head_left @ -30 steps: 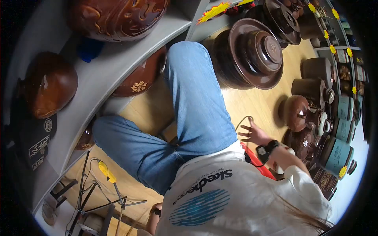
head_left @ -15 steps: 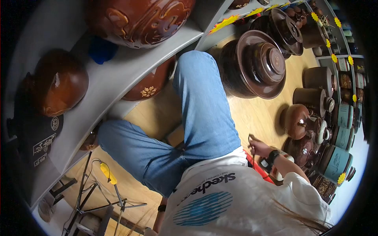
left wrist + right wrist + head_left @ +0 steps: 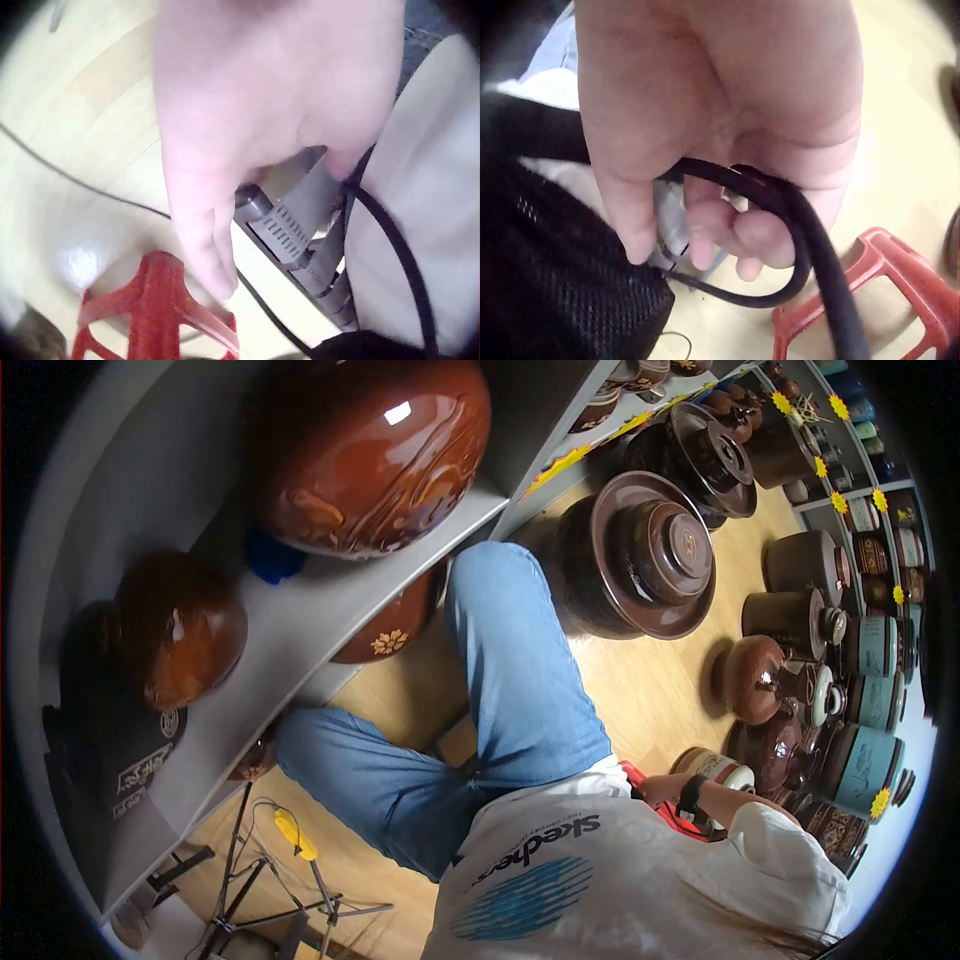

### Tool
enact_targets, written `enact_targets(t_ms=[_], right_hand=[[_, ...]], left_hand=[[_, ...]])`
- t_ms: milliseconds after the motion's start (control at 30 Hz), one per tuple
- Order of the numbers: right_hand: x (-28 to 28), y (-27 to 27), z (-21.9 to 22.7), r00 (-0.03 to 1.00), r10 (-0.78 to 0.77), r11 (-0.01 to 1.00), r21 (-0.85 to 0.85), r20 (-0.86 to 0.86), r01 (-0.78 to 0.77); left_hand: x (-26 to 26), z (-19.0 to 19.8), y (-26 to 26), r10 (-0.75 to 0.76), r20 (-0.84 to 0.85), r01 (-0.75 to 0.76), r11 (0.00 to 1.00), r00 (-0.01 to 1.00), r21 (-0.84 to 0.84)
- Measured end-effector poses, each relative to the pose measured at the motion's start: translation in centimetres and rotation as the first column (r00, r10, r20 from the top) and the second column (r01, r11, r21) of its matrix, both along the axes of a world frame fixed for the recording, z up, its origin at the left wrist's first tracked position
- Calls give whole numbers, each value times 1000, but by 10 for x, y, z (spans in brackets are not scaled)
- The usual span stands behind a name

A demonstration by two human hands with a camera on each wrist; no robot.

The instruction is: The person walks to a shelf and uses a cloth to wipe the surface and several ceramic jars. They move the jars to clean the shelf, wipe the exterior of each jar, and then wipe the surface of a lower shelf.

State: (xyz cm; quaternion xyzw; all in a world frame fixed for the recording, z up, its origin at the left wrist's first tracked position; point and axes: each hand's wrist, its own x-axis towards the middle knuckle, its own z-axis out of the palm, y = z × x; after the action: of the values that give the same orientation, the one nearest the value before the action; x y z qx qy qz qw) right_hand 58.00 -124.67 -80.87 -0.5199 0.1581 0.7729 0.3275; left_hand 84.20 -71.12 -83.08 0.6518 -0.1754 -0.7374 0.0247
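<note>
In the head view my right hand (image 3: 658, 790) is low at my right hip, beside a red stool (image 3: 672, 817). The right wrist view shows the fingers of that hand (image 3: 720, 112) curled round a looped black cable (image 3: 821, 247). A black mesh bag (image 3: 577, 277) lies close to its thumb. My left hand (image 3: 262, 97), seen only in the left wrist view, reaches down with its visible fingers fairly straight. Its thumb is at a black cord (image 3: 397, 247), and a grey vented plastic part (image 3: 283, 231) shows just beyond the palm; the other fingers are hidden.
A grey shelf (image 3: 400, 575) with large brown glazed jars (image 3: 380, 460) runs along the left. Lidded dark crocks (image 3: 650, 555) stand ahead on the wooden floor. More jars (image 3: 755, 680) line the right side. A black tripod stand (image 3: 270, 870) is at lower left.
My right hand, spread out above the floor earlier, has drawn back to my hip and its fingers have curled. My left forearm has left the head view. The head view has shifted.
</note>
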Motion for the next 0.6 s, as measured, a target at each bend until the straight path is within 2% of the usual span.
enact_targets(t_ms=[33,67,133,200,267,300,433,533,600], right_hand=[[-124,16,-101,967,-202,972,157,158,177],[-121,19,-100,963,-214,970,155,166,189],[-109,33,-78,893,-429,897,-50,133,439],[-82,47,-36,770,-623,730,-249,140,636],[-68,55,-10,606,-775,492,-430,178,757],[-65,56,-9,599,-780,487,-426,180,762],[-58,28,-4,732,-661,744,-277,-168,608],[-71,-4,4,795,-465,880,-107,-390,462],[-70,-41,9,809,-294,933,29,-508,358]], left_hand=[[9,2,-1,-16,0,16,1000,1000,-11],[18,0,-3,-32,3,32,999,999,-21],[36,-3,-5,-61,9,62,997,998,-42],[52,-6,-9,-87,15,88,994,996,-60],[63,-6,-10,-110,13,111,991,994,-74],[67,-6,-10,-120,12,121,989,993,-80],[83,-1,-8,-153,7,153,983,988,-101],[84,-3,-8,-158,-3,156,980,987,-127],[82,-5,-7,-155,-10,152,978,988,-143]])
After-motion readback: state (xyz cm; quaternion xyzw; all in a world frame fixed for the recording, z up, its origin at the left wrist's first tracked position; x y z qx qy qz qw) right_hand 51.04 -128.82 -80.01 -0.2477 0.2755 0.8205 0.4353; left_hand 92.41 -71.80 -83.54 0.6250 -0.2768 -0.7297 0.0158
